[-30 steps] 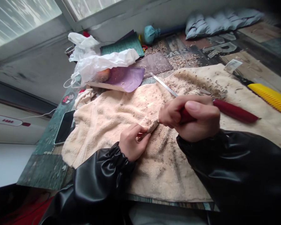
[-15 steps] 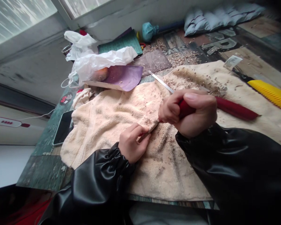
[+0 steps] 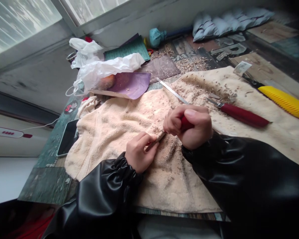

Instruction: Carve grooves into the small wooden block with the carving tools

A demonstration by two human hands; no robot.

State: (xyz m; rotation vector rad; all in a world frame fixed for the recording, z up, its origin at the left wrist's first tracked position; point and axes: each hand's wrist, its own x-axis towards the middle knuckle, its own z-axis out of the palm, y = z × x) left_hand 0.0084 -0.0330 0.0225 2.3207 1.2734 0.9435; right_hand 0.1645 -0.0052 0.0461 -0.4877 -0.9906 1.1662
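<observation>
I log by colour: held handle (image 3: pixel 186 123), red; lying handle (image 3: pixel 246 115), deep red; held piece (image 3: pixel 160 135), greyish brown; towel (image 3: pixel 102 132), peach-cream; my sleeves (image 3: pixel 97 189), black; ridged handle (image 3: pixel 284 101), yellow; plastic bag (image 3: pixel 109 68), white; curled sheet (image 3: pixel 133 83), purple; tabletop (image 3: pixel 46 181), green-brown-grey patchwork with pale lettering.

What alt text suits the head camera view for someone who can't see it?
A person's left hand pinches a small brownish piece while the right hand grips a red handle close to it, over a beige cloth strewn with shavings. A red-handled tool lies on the cloth, right of the hands.
</observation>
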